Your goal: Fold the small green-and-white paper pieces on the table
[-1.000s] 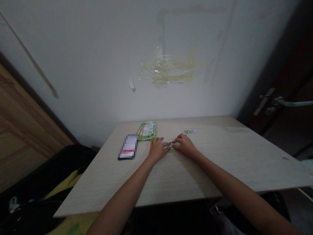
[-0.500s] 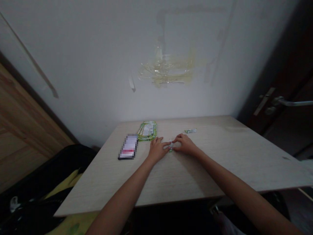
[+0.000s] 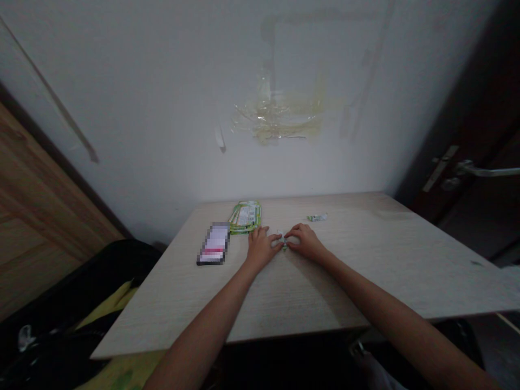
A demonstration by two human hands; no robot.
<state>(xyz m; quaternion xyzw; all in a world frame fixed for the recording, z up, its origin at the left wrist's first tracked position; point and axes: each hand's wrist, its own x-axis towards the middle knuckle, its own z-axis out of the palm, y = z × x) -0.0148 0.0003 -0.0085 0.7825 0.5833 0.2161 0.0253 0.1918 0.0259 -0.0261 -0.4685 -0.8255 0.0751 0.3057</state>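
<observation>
My left hand (image 3: pixel 262 249) and my right hand (image 3: pixel 307 241) meet low over the table, thumbs and index fingers closed on opposite sides of a small green-and-white strip (image 3: pixel 285 247). Fingertips cover most of this strip, so its exact kind is unclear. Just beyond my left hand lies a stack of flat green-and-white printed packets (image 3: pixel 246 215), its near corner by my fingers. A similar narrow green-and-white strip (image 3: pixel 317 218) rests on the table beyond my right hand.
A phone (image 3: pixel 214 244), its screen blurred out, lies left of my left hand. The pale wooden table (image 3: pixel 353 211) backs onto a wall with peeling tape (image 3: pixel 284 122). At right is a dark door with a metal handle (image 3: pixel 487 171); a black bag (image 3: pixel 81 292) sits at left.
My right hand's fingers have shifted slightly toward my left hand, and less of the small strip shows between them. The phone, the packets and the other strip stay in place.
</observation>
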